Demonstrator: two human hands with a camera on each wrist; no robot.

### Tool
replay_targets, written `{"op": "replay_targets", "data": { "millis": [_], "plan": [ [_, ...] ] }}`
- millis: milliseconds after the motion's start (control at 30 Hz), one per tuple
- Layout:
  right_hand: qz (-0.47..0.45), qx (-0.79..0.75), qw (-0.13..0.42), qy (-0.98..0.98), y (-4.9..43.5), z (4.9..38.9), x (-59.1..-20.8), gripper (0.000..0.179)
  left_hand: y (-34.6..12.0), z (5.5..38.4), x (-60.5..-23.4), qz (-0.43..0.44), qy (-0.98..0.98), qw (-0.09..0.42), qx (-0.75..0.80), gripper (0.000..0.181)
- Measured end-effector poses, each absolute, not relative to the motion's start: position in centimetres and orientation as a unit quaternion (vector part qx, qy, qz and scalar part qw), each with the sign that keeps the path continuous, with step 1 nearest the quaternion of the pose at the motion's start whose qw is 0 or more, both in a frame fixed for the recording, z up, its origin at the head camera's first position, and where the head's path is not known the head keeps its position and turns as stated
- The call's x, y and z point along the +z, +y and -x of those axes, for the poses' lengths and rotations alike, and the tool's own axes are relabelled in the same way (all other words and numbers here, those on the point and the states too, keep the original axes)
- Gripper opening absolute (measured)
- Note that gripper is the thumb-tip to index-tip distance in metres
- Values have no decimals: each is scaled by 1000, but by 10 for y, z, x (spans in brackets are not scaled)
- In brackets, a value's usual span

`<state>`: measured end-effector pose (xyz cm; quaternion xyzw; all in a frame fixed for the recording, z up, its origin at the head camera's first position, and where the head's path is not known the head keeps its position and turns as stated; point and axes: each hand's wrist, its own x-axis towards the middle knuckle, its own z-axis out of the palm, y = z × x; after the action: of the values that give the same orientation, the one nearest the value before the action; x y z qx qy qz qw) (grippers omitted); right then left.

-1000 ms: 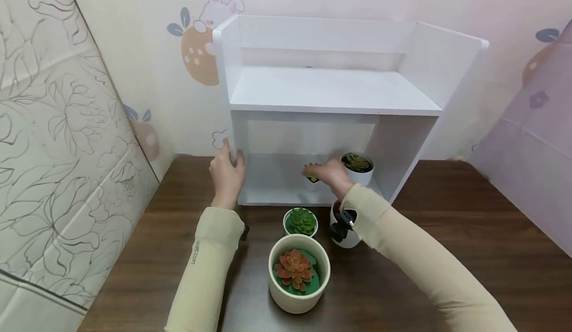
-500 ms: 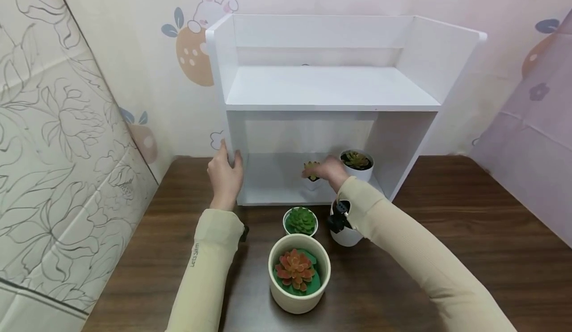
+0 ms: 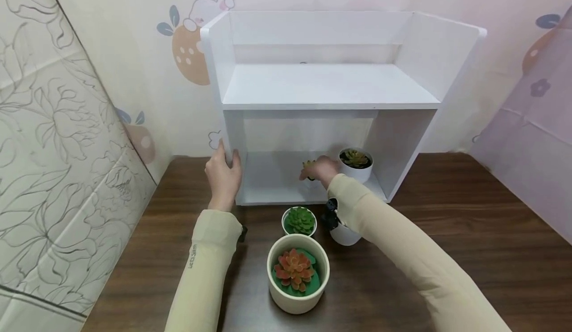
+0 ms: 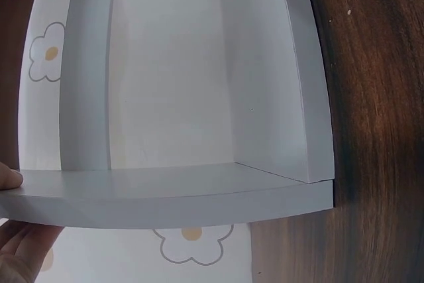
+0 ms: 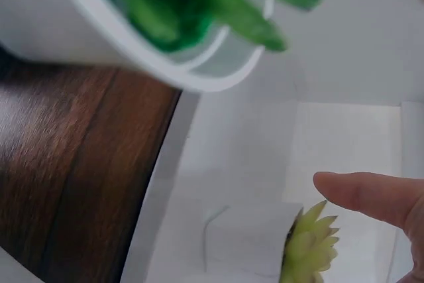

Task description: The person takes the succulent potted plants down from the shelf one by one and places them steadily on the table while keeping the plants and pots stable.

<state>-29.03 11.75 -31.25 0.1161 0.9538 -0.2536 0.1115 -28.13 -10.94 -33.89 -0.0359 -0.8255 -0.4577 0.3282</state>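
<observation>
My left hand grips the left side panel of a white two-tier shelf. In the left wrist view the thumb lies on the inner face of the panel, other fingers behind it. My right hand reaches into the lower tier, over a small yellow-green succulent in a white angular pot. The right wrist view has one straight digit just beyond the leaves, apart from the pot. Right of this hand stands a round white potted succulent.
On the wooden table before the shelf stand a cream pot with a red succulent and a white pot with a green succulent. Another white pot is partly hidden under my right wrist. Patterned wall coverings stand behind and beside.
The head view has shifted slightly. My right hand has moved a little left and covers more of the small succulent. My left hand keeps its hold on the panel.
</observation>
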Motion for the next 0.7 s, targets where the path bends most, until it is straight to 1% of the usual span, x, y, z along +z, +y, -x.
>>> {"op": "replay_targets", "data": {
  "millis": [133, 233, 367, 500, 700],
  "plan": [
    [-115, -226, 123, 959, 115, 292, -316, 68, -112, 279, -339, 37, -827, 331, -454, 43],
    [-122, -233, 124, 957, 113, 291, -317, 66, -113, 279, -339, 40, -825, 334, -454, 42],
    [-114, -199, 124, 965, 108, 291, -317, 65, -114, 279, -338, 37, -823, 337, -455, 42],
    [-107, -162, 118, 974, 106, 292, -317, 64, -115, 279, -338, 33, -824, 330, -460, 44],
    [-102, -153, 109, 977, 106, 291, -319, 59, -116, 277, -337, 34, -824, 327, -461, 45]
  ]
}}
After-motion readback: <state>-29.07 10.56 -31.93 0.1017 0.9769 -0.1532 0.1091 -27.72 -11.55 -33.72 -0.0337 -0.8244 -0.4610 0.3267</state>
